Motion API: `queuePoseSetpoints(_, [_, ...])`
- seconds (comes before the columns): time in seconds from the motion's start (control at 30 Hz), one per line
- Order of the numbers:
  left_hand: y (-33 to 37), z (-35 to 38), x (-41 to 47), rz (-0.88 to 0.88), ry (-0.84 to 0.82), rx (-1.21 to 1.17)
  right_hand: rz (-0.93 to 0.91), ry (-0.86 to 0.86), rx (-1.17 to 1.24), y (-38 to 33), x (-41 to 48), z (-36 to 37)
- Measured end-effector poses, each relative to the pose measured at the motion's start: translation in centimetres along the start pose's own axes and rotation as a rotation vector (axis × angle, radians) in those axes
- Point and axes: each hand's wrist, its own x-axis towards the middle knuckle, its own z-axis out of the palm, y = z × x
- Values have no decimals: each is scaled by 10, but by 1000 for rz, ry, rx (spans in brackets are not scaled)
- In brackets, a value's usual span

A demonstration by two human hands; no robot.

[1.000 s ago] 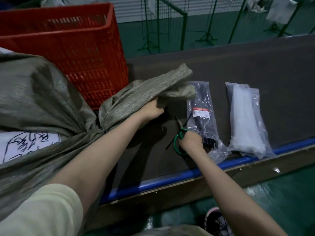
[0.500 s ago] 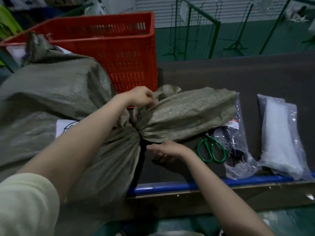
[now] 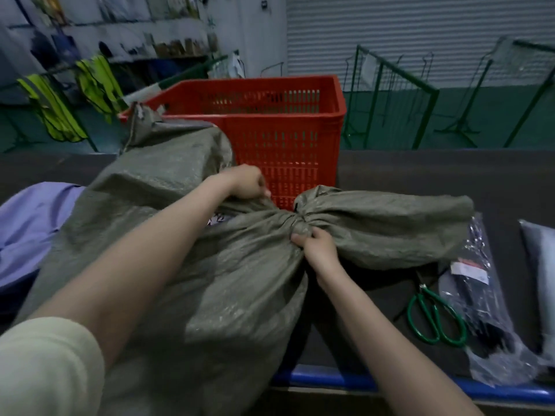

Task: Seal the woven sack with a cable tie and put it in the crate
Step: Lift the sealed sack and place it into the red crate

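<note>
A full grey-green woven sack (image 3: 168,205) lies on the dark table, its neck gathered tight near the middle, with the loose top (image 3: 384,226) fanning out to the right. My left hand (image 3: 246,181) grips the sack fabric just left of the gathered neck. On the near side of the neck, my right hand (image 3: 315,247) pinches the bunched fabric. A dark tie seems to circle the neck, though it is hard to make out. The red plastic crate (image 3: 285,130) stands behind the sack.
Green-handled scissors (image 3: 435,319) lie at the right, beside a plastic bag of black cable ties (image 3: 477,295) and a bag of white ones (image 3: 540,265). A lilac bag (image 3: 33,226) sits at the left. A blue rail (image 3: 390,382) edges the table front.
My right hand left the scissors on the table and came to the sack's neck. My left hand shifted from the loose top to the fabric beside the neck. The view tilted up and left.
</note>
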Motion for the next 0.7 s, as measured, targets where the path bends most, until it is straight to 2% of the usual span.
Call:
queuePoseSetpoints(0.07, [-10,-31,-4,16,169,-205,-114,39,-48,-28,8,4])
queuePoseSetpoints(0.2, [-22,-78,-13,-21,515,-415,-407,177,-225,-95,17,16])
queuePoseSetpoints(0.37, [-50,-90,-20,-125,772,-616,-589,190,-367,-144,21,27])
queuePoseSetpoints(0.7, [-79,-94,-35,-244,988,-873,-784,15,-632,-196,18,40])
